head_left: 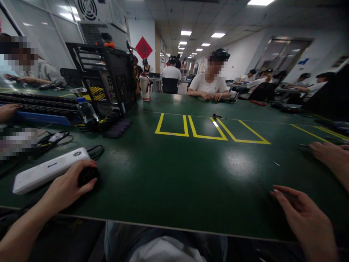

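My left hand (69, 183) is closed round a black rounded computer mouse (87, 175) on the green table. The palm and fingers cover part of it. Just beyond that hand lies a long white device (50, 169) with rounded edges and a round button or mark at one end. A black cable (96, 153) loops beside its far end. Low on the right, my right hand (307, 216) hovers at the table's near edge, thumb and forefinger tips drawn together. Anything between those tips is too small to make out. A thin pale sliver (276, 163) lies beyond it.
Yellow tape frames (171, 134) mark the green table (174, 174). An open black computer case (109, 80), a water bottle (86, 109) and a paper cup (145, 88) stand at the back left. Another person's hand (331, 156) holds a thin tool at right. A person (209, 82) sits opposite.
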A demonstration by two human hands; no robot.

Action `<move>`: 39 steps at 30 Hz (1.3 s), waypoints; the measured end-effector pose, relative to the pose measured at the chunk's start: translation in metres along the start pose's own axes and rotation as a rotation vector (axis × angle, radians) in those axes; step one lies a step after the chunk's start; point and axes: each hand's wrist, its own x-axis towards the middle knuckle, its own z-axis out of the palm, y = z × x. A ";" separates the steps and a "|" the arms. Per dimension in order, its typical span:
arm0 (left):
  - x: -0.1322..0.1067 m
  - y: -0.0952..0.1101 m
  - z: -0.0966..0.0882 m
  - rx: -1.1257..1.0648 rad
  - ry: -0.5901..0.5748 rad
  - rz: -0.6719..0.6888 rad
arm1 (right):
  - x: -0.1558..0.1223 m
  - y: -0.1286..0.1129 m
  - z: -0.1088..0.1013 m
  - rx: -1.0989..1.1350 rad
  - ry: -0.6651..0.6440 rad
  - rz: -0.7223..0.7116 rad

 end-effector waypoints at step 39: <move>0.179 0.215 0.104 -0.364 0.069 0.648 | 0.060 -0.222 0.177 1.047 -0.813 -0.161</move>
